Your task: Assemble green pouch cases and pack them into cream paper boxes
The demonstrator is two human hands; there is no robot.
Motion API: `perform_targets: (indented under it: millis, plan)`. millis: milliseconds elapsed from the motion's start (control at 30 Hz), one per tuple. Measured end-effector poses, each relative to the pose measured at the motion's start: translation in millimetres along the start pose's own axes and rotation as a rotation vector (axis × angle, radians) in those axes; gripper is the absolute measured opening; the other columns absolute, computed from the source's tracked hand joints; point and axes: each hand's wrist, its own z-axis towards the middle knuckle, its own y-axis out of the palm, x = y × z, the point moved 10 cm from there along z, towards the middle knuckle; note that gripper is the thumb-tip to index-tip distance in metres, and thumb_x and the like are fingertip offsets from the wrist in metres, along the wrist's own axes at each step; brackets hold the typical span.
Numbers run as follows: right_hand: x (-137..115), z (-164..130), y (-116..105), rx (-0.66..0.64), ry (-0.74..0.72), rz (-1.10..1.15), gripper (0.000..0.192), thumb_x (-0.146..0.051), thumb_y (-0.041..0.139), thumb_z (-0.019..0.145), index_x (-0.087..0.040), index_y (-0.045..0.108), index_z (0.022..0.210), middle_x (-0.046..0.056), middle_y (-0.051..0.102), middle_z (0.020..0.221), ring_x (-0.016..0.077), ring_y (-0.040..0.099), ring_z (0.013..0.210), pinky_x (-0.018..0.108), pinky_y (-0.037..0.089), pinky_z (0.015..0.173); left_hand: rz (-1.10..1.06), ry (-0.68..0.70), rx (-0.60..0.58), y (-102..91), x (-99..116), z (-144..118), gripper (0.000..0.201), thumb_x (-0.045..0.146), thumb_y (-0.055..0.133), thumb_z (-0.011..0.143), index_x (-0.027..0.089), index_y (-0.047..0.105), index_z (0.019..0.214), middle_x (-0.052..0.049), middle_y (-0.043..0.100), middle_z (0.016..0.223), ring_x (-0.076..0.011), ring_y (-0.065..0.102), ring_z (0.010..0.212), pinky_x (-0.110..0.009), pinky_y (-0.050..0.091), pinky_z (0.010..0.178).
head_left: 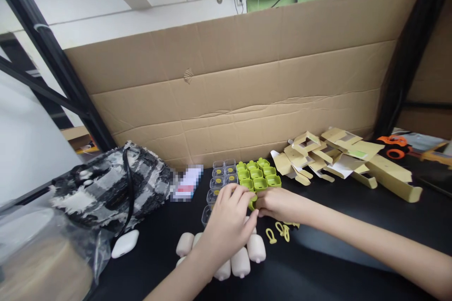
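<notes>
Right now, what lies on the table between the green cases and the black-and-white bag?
In the head view, between the green cases and the bag lie a group of clear cases and a blurred small card or box, both on the black table.

Layout about the hands

Green moulded cases behind both hands; flat brown cardboard cartons far right; black-and-white patterned bag left; beige rounded pieces nearer.

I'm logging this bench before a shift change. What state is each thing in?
Left hand: fingers pinching a green case.
Right hand: holding the same case.
Green cases: open, grouped in rows.
Clear cases: open, in rows.
Cardboard boxes: flat, piled.
Bag: lying slumped.
</notes>
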Motion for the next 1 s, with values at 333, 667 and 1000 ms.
perform_targets:
  millis: [333, 667, 1000]
  plan:
    - [-11, -42, -67, 0.429, -0.027, 0.346, 0.028, -0.031, 0.047, 0.096, -0.015, 0.069, 0.092, 0.004, 0.062, 0.078, 0.0130, 0.058, 0.072, 0.024, 0.047, 0.066, -0.602, -0.324, 0.106, 18.9, -31, -12, 0.054, 0.033, 0.050, 0.090, 0.021, 0.026, 0.137, -0.017, 0.048, 0.136, -0.0253, 0.052, 0.122, -0.050, 0.044, 0.100]
    - [-3, -62, -74, 0.582, 0.099, 0.895, 0.025, -0.033, 0.056, 0.091, -0.018, 0.058, 0.112, 0.000, 0.063, 0.079, 0.0126, 0.064, 0.071, 0.026, 0.053, 0.067, -1.518, -0.755, 0.118, 52.2, -35, -31, 0.042, 0.039, 0.067, 0.080, 0.017, 0.055, 0.114, -0.014, 0.062, 0.126, -0.0267, 0.058, 0.116, -0.039, 0.047, 0.093]
    - [-24, -76, -87, 0.778, 0.050, 0.480, 0.008, -0.018, 0.061, 0.087, -0.019, 0.064, 0.080, 0.001, 0.063, 0.074, 0.0132, 0.059, 0.069, 0.026, 0.048, 0.064, -1.516, -0.749, 0.135, 60.0, -29, -37, 0.042, 0.033, 0.077, 0.071, 0.021, 0.066, 0.109, -0.008, 0.065, 0.123, -0.0263, 0.060, 0.114, -0.039, 0.049, 0.096]
